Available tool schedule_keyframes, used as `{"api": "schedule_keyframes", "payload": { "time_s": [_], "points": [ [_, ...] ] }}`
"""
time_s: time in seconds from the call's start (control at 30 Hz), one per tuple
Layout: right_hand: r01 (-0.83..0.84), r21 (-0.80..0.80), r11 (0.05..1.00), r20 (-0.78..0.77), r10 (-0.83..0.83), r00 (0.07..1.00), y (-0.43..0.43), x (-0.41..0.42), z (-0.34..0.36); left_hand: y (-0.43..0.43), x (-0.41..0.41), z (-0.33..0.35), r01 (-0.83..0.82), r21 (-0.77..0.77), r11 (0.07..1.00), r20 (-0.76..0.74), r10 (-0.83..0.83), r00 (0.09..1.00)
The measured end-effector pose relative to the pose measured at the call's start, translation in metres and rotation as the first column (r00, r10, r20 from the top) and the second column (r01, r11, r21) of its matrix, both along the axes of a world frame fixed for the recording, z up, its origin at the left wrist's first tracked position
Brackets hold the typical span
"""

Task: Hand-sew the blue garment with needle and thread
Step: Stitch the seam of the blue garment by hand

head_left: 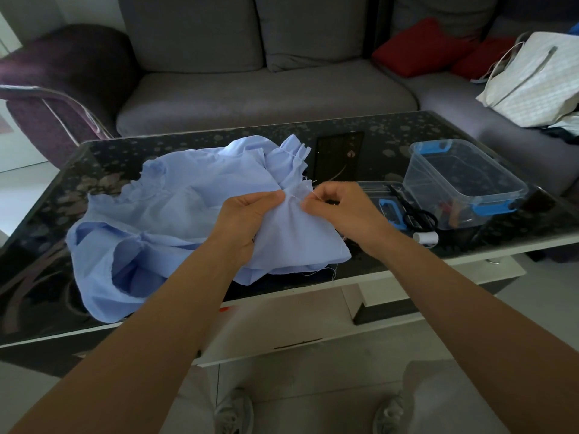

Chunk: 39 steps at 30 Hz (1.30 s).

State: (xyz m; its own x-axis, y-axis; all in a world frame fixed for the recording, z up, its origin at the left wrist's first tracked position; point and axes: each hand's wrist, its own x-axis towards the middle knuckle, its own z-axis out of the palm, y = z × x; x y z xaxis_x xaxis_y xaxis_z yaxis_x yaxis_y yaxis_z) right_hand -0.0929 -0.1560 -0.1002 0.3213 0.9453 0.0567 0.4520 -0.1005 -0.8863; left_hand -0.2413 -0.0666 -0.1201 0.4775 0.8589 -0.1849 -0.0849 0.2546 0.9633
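Observation:
A light blue garment [175, 220] lies crumpled on the dark glass table [47, 296]. My left hand [247, 217] grips a raised fold of the blue cloth, thumb on top. My right hand [338, 205] pinches at the same fold just to the right, fingertips together at the seam. A thin pale thread [305, 195] runs between the cloth and those fingertips. The needle itself is too small to make out. Frayed thread ends hang from the garment's near edge.
To the right on the table stand a clear plastic box with blue clips [463, 183], its lid, black scissors [413, 211] and a white thread spool [426, 238]. A grey sofa [266, 89] with red cushions and a white bag sits behind the table.

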Motion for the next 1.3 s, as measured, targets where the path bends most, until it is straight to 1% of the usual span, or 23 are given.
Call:
{"api": "schedule_keyframes", "payload": {
  "time_s": [0.03,0.07,0.1,0.13,0.2,0.23,0.33,0.4,0.5,0.57,0.63,0.9,1.03,1.13,1.3],
  "points": [
    [-0.07,-0.09,0.993,-0.013,0.07,0.997,-0.004,0.003,0.002,0.002,0.0,-0.002,-0.01,0.016,1.0,-0.004,0.011,1.0],
    [-0.111,-0.138,0.984,-0.002,0.111,0.994,-0.007,0.005,0.004,0.001,0.0,-0.001,-0.012,0.038,0.999,-0.02,0.013,1.0],
    [-0.101,-0.13,0.986,0.013,0.103,0.995,-0.008,0.006,0.005,0.0,0.0,0.002,-0.008,0.063,0.998,-0.045,0.011,0.999],
    [-0.048,-0.071,0.996,0.021,0.05,0.999,-0.008,0.008,0.005,0.0,0.001,0.003,0.0,0.095,0.995,-0.072,0.007,0.997],
    [0.062,0.045,0.997,-0.038,-0.06,0.997,-0.007,0.008,0.008,-0.004,0.0,0.005,0.034,0.171,0.985,-0.139,-0.01,0.99],
    [0.068,0.069,0.995,-0.07,-0.063,0.996,-0.007,0.007,0.01,-0.004,-0.001,0.005,0.057,0.206,0.977,-0.174,-0.021,0.985],
    [-0.055,0.042,0.998,-0.031,0.056,0.998,-0.008,0.004,0.012,-0.009,-0.003,0.011,0.144,0.297,0.944,-0.252,-0.068,0.965],
    [-0.114,-0.009,0.993,0.017,0.114,0.993,-0.009,0.001,0.013,-0.011,-0.005,0.012,0.17,0.345,0.923,-0.267,-0.078,0.961],
    [-0.128,-0.086,0.988,0.084,0.136,0.987,-0.009,0.003,0.014,-0.011,-0.008,0.015,0.202,0.374,0.905,-0.292,-0.092,0.952],
    [-0.13,-0.097,0.987,0.1,0.14,0.985,-0.011,0.005,0.014,-0.01,-0.009,0.016,0.229,0.392,0.891,-0.329,-0.096,0.939],
    [-0.118,-0.063,0.991,0.112,0.124,0.986,-0.012,0.007,0.013,-0.009,-0.01,0.016,0.241,0.411,0.879,-0.363,-0.085,0.928],
    [-0.115,0.162,0.98,0.087,0.102,0.991,-0.018,0.014,0.016,-0.01,-0.01,0.018,0.176,0.439,0.881,-0.347,-0.015,0.938],
    [-0.177,0.149,0.973,0.125,0.159,0.979,-0.016,0.017,0.008,-0.012,-0.01,0.02,0.165,0.445,0.88,-0.35,0.002,0.937],
    [-0.175,0.159,0.972,0.164,0.149,0.975,-0.016,0.018,0.006,-0.013,-0.009,0.021,0.166,0.444,0.881,-0.356,0.003,0.935],
    [-0.178,0.162,0.971,0.161,0.152,0.975,-0.017,0.017,0.007,-0.014,-0.008,0.022,0.167,0.443,0.881,-0.348,-0.003,0.938]
  ]
}}
